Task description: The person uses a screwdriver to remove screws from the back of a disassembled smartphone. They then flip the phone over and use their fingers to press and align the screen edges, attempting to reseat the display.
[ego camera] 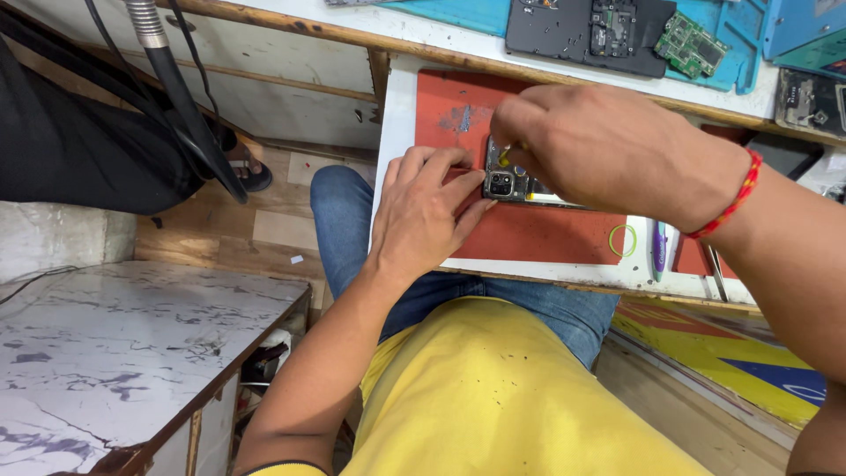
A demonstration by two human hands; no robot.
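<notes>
right now left hand (pixel 423 216) lies spread, pressing the opened phone (pixel 511 183) onto the red mat (pixel 529 234) on the surface; right hand (pixel 590 145) pinches a yellow-tipped tool (pixel 504 159) over it. a slip could gouge the board.

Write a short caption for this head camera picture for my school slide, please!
Left hand steadies an opened phone on a red mat while the right hand works above it.

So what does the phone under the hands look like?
The phone lies flat on the red mat, back cover off, showing metal insides and a dark square camera block at its near corner. The left hand presses its end; the right hand covers most of it, holding something small and yellow against it.
</notes>
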